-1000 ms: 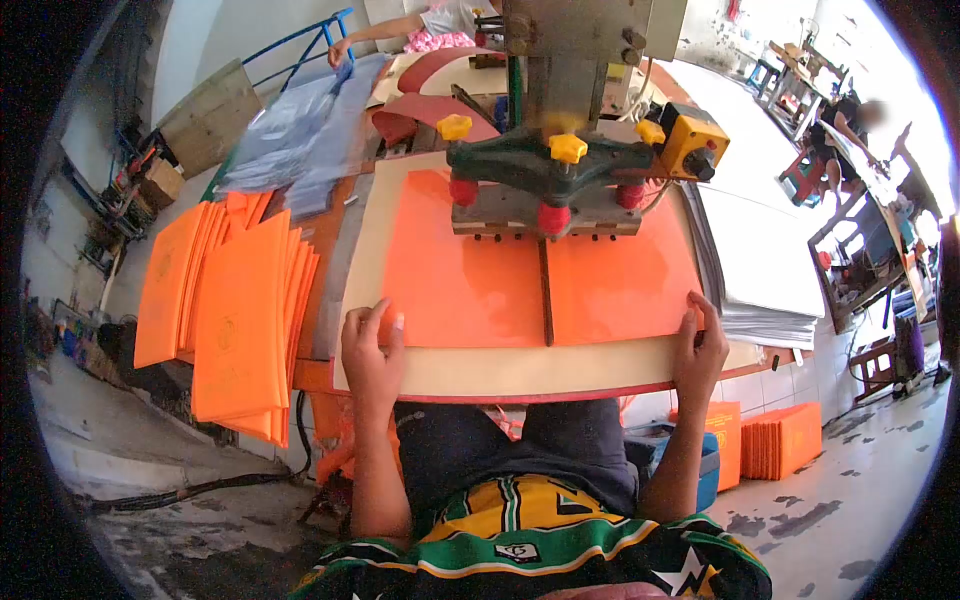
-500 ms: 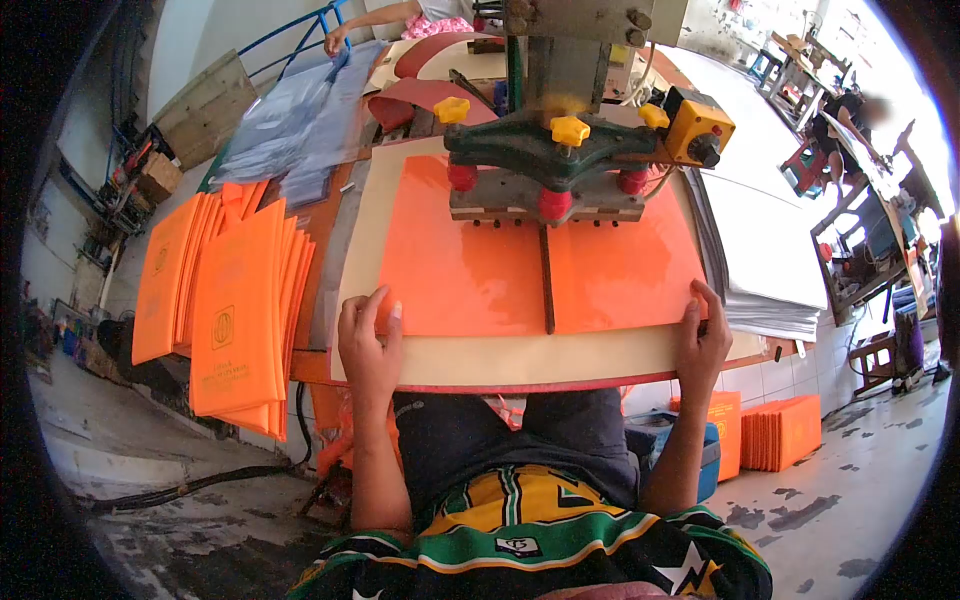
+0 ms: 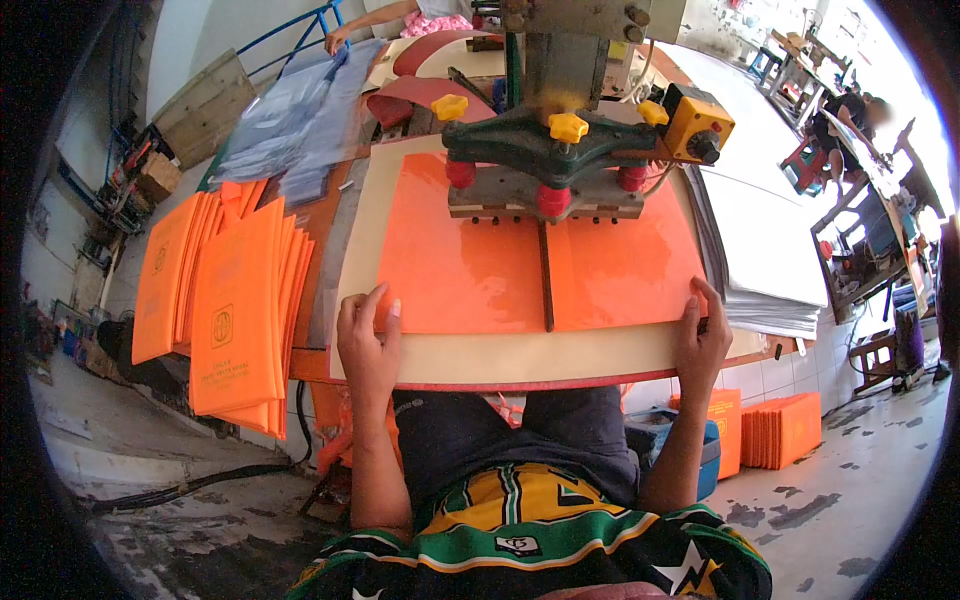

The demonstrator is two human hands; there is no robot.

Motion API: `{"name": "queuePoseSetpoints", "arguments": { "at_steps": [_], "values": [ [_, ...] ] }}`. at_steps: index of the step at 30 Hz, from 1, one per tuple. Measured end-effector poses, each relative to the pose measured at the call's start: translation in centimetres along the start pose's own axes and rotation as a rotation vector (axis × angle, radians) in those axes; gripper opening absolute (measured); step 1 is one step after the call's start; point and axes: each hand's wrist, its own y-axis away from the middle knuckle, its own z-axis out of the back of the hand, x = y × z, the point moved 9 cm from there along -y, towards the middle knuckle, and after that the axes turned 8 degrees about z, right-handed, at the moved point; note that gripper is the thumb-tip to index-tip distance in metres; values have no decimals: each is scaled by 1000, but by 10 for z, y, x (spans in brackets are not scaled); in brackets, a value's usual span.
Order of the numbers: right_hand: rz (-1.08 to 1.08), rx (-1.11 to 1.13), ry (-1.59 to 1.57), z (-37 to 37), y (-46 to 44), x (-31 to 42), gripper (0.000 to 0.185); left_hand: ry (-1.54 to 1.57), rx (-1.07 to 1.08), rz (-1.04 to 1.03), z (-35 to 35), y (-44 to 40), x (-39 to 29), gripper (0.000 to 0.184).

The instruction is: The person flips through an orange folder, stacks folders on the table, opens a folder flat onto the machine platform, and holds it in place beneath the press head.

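A person's two bare hands rest well apart at the lower corners of a glossy orange sheet (image 3: 460, 270), which lies flat at center frame on a cream board (image 3: 500, 360). The left hand (image 3: 368, 340), left of center, has thumb and forefinger parted; at right of center, the right hand (image 3: 703, 335) curls at the sheet's edge, though whether it pinches the edge cannot be told. Bare board shows between the hands, below the sheet's near edge, and along its left side. A dark strip (image 3: 547, 280) runs down the sheet from the press head (image 3: 560, 150), top center, which covers the sheet's far middle. Orange covers (image 3: 238, 310) crowd the left of the frame, just beside the board; a white stack (image 3: 765, 260) borders its right side. At upper left, a co-worker's hand (image 3: 338, 40) reaches over clear plastic sheets (image 3: 290, 130).
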Motion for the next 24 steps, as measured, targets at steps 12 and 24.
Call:
{"name": "queuePoseSetpoints", "arguments": {
  "at_steps": [12, 24],
  "values": [
    [46, -28, -7, 0, -1, -1, 30, 3, -11, -14, 1, 0, -2, 35],
    [-117, 50, -83, 1, -3, 10, 27, 2, -6, -1, 2, 0, -4, 37]
  ]
}}
